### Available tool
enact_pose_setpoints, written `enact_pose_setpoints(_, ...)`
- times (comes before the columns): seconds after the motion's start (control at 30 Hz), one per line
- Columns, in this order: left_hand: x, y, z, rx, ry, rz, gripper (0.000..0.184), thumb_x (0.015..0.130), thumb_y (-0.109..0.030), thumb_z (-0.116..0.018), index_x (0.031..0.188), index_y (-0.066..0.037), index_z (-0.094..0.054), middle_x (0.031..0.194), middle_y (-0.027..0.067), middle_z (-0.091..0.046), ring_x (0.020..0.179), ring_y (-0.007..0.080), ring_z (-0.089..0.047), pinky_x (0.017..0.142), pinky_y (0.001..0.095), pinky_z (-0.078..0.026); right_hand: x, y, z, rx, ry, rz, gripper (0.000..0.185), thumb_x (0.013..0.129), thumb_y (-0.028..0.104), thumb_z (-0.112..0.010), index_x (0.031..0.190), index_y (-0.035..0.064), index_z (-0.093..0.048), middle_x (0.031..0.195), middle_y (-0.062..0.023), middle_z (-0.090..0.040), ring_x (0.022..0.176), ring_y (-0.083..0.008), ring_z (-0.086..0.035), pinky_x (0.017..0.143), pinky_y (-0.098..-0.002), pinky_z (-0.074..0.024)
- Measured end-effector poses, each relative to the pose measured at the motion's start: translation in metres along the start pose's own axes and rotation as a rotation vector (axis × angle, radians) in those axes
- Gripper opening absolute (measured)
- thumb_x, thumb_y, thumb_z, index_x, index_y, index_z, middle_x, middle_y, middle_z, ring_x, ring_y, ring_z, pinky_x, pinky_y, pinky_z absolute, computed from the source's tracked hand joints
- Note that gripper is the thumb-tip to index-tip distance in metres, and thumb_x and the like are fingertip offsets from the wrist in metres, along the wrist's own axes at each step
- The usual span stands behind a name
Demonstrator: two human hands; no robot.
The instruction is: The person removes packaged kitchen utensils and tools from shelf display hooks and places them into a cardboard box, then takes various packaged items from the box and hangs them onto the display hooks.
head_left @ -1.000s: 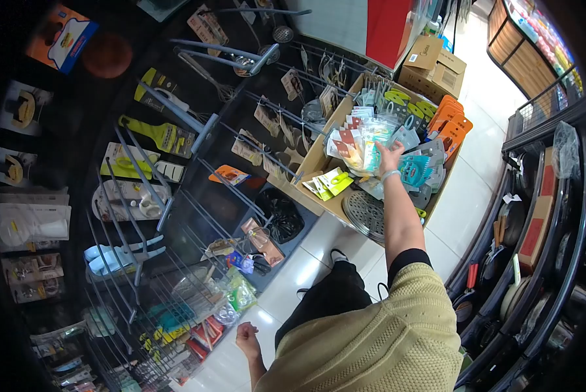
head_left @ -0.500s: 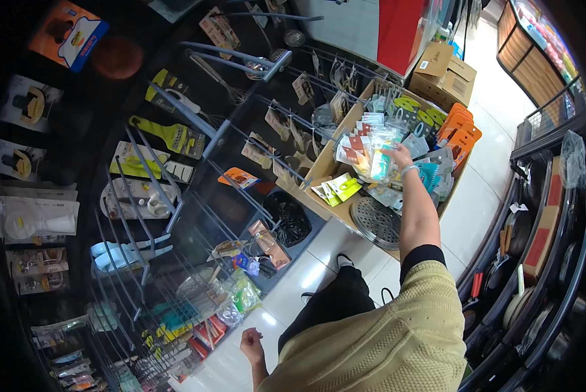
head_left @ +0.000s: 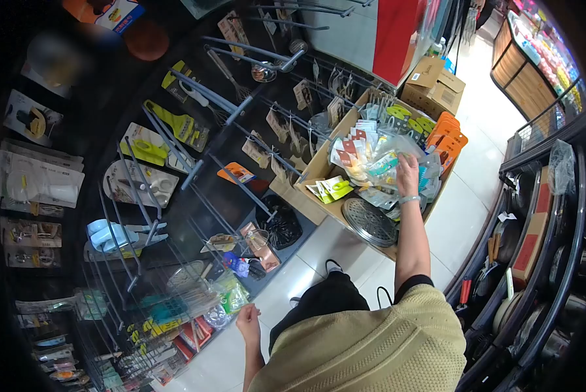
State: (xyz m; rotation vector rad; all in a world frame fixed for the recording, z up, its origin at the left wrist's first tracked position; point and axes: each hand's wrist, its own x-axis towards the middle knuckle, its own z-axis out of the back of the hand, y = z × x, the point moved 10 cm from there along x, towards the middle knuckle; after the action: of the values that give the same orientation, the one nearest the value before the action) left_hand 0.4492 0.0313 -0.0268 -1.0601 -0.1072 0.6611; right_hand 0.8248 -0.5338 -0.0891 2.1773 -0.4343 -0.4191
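A cardboard box full of packaged kitchen goods stands beyond my feet. My right hand reaches into it, its fingers closed on a clear plastic package with some teal and yellow on it. Red-and-white cards lie left of that package, and orange packages stand to the right. A round perforated metal disc and yellow-green packets rest at the near side. My left hand hangs low by my body, fingers curled, and whether anything is in it cannot be made out.
Metal hooks with hanging utensils fill the left side. A wire basket of packets sits low at the left. Pans on dark shelves line the right. Behind the box is an open brown carton.
My right hand has shifted right and slightly nearer within the box, and the clear package there now lies more spread out. The camera view has turned a little. My left hand stays low.
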Motion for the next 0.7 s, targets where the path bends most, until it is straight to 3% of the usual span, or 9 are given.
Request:
enact_pose_setpoints(0.1,0.019,-0.026,-0.037,-0.048,0.101,-0.068,0.011,0.085,-0.003,-0.057,0.095,0.001,-0.06,0.077,0.0074,-0.063,0.072,0.013,-0.061,0.067,0.0265,-0.049,-0.029,0.012,-0.019,0.497,0.031,0.001,0.025,0.082,0.007,-0.063,0.106,0.0072,-0.054,0.108,-0.0037,-0.056,0.106,-0.0166,-0.049,0.095,-0.0343,-0.0367)
enact_pose_setpoints(0.17,0.025,-0.077,-0.068,-0.077,0.197,-0.169,0.016,0.084,-0.006,-0.059,0.099,0.0,-0.06,0.082,0.0082,-0.064,0.075,0.0144,-0.062,0.068,0.0271,-0.05,-0.063,0.02,-0.063,0.661,0.14,-0.08,0.037,0.086,0.015,-0.059,0.12,0.005,-0.048,0.121,-0.0086,-0.053,0.119,-0.0232,-0.043,0.104,-0.0405,-0.0294)
enact_pose_setpoints(0.23,0.027,-0.125,-0.098,-0.099,0.25,-0.23,0.033,0.081,-0.009,-0.065,0.111,-0.001,-0.055,0.095,0.0099,-0.063,0.084,0.0174,-0.061,0.076,0.0296,-0.049,-0.105,0.019,-0.112,0.777,0.293,-0.202,0.043,0.089,0.02,-0.055,0.127,0.0043,-0.044,0.128,-0.0106,-0.049,0.123,-0.0256,-0.041,0.106,-0.0419,-0.0279)
enact_pose_setpoints(0.3,0.018,-0.189,-0.116,-0.158,0.295,-0.418,0.06,0.073,-0.013,-0.074,0.124,-0.004,-0.044,0.116,0.0132,-0.053,0.102,0.0222,-0.055,0.086,0.0346,-0.046,-0.14,-0.001,-0.148,0.762,0.38,-0.271,0.046,0.09,0.025,-0.052,0.13,0.0035,-0.041,0.132,-0.0123,-0.046,0.123,-0.028,-0.041,0.106,-0.0448,-0.0282)
enact_pose_setpoints(0.37,0.006,-0.245,-0.121,-0.04,0.279,-0.64,0.085,0.062,-0.021,-0.082,0.131,-0.006,-0.034,0.131,0.0169,-0.036,0.12,0.0296,-0.04,0.096,0.0403,-0.038,-0.185,-0.031,-0.176,0.802,0.393,-0.422,0.044,0.09,0.026,-0.052,0.127,0.0032,-0.044,0.127,-0.0122,-0.05,0.119,-0.0285,-0.046,0.104,-0.0444,-0.0318)
enact_pose_setpoints(0.47,-0.008,-0.279,-0.105,0.059,0.068,-0.818,0.097,0.05,-0.032,-0.086,0.129,-0.008,-0.034,0.138,0.0202,-0.024,0.127,0.0391,-0.027,0.103,0.0476,-0.028,-0.252,-0.07,-0.221,0.729,0.492,-0.646,0.041,0.091,0.03,-0.051,0.123,0.0045,-0.047,0.122,-0.0113,-0.054,0.114,-0.0276,-0.049,0.101,-0.0441,-0.0355)
enact_pose_setpoints(0.57,-0.007,-0.275,-0.064,0.126,-0.14,-0.854,0.079,0.053,-0.031,-0.085,0.118,-0.007,-0.046,0.136,0.0198,-0.027,0.128,0.0383,-0.027,0.103,0.0484,-0.027,-0.308,-0.094,-0.251,0.644,0.519,-0.813,0.037,0.09,0.031,-0.053,0.118,0.007,-0.051,0.116,-0.0083,-0.057,0.109,-0.0245,-0.052,0.096,-0.0426,-0.0393)
enact_pose_setpoints(0.67,0.0,-0.246,-0.029,0.262,-0.139,-0.848,0.056,0.059,-0.023,-0.082,0.104,-0.004,-0.055,0.132,0.0182,-0.036,0.123,0.0371,-0.037,0.101,0.0465,-0.031,-0.351,-0.12,-0.261,0.508,0.487,-0.929,0.038,0.089,0.033,-0.056,0.118,0.0091,-0.051,0.113,-0.0047,-0.058,0.107,-0.021,-0.053,0.095,-0.0398,-0.0404)
enact_pose_setpoints(0.7,0.002,-0.235,-0.013,0.168,-0.149,-0.818,0.049,0.06,-0.02,-0.08,0.1,-0.004,-0.056,0.13,0.0178,-0.038,0.12,0.0371,-0.04,0.1,0.0456,-0.032,-0.364,-0.121,-0.27,0.485,0.525,-0.926,0.039,0.089,0.034,-0.056,0.119,0.0096,-0.05,0.113,-0.0043,-0.058,0.107,-0.0206,-0.053,0.095,-0.0394,-0.04)
